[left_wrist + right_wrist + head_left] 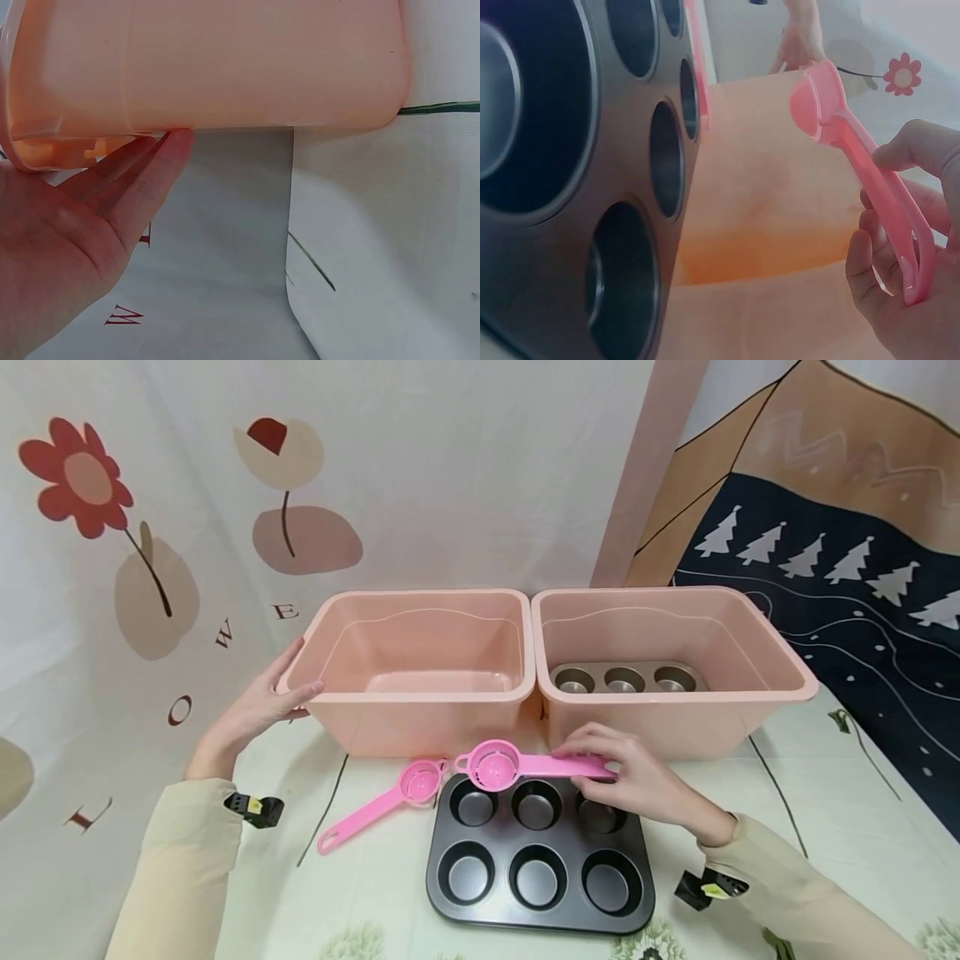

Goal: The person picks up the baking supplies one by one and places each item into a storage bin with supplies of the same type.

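Note:
My left hand (262,697) holds the left corner of the left pink bin (412,722), its thumb at the rim. In the left wrist view, its fingers (154,180) reach beneath the rim along the side wall. My right hand (630,768) grips a pink egg separator (497,766) by the handle, the slotted cup pointing left. This separator is over the back row of a dark muffin tin (536,831). Left of the tin, a second pink egg separator (420,782) lies on the table, handle toward the front left.
Beside the left bin stands the right pink bin (652,722), with a smaller muffin tin (641,668) inside. Both bins stand near a printed curtain (465,468). A dark cloth with white trees (840,585) hangs at the right. The floral tablecloth (285,893) lies beneath.

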The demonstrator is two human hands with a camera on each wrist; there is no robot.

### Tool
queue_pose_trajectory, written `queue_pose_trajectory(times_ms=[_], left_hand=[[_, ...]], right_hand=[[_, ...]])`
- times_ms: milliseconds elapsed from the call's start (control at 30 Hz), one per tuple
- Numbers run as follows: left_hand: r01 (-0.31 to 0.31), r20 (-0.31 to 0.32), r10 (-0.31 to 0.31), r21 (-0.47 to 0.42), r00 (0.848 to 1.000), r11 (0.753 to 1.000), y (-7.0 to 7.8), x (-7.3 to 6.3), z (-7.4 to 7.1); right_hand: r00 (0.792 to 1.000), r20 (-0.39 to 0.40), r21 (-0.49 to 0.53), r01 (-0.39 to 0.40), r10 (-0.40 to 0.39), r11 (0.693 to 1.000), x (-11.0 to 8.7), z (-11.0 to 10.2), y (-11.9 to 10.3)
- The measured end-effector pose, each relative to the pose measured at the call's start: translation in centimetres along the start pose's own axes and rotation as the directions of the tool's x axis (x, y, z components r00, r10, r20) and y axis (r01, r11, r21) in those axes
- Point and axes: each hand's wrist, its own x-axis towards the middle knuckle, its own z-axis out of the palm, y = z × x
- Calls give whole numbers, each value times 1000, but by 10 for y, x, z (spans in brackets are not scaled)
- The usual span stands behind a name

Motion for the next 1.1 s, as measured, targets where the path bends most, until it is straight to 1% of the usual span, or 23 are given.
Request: queue_pose_trajectory(times_ms=[267,400,567,767,900,1100], left_hand=[[8,0,-8,3,1000,1000,0,-2,1],[8,-2,-8,1,1000,1000,1,-2,1],[9,1,-9,-12,1000,1000,1,-3,1],[3,3,-3,-21,1000,1000,1,-3,0],[2,2,-2,-13,1000,1000,1,-3,0],[7,-2,-7,1,1000,1000,0,-3,0]], right_hand=[[998,-13,22,65,-65,998,15,-3,-11],[996,-30,11,83,-82,997,21,-6,-14],[997,-33,-14,68,-68,998,28,-12,-18],[998,-34,-17,57,-57,998,41,-19,-23],[998,-41,-2,37,-37,999,50,-22,-26],[1000,-28,62,-5,6,998,65,-26,-30]])
